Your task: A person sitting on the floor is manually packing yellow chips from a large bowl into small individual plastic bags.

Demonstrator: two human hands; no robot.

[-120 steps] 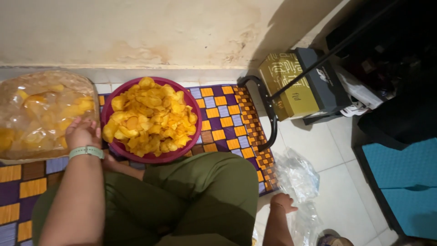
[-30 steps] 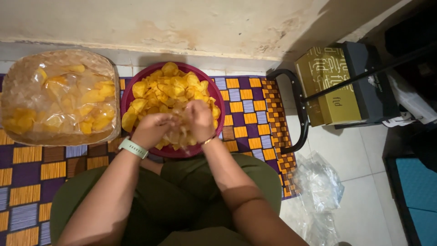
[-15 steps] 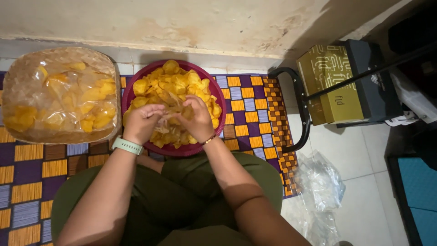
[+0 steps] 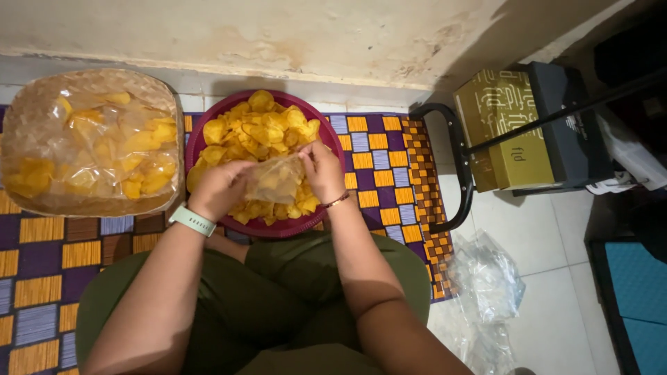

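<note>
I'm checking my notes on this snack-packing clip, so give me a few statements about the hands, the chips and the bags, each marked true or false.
1. Both hands, left hand and right hand, hold a small clear plastic bag over the round maroon bowl. True.
2. The bowl holds yellow chips. True.
3. The woven basket lies right of the bowl. False: it lies left.
4. The left wrist is bare. False: it wears a pale green wristband.
</note>
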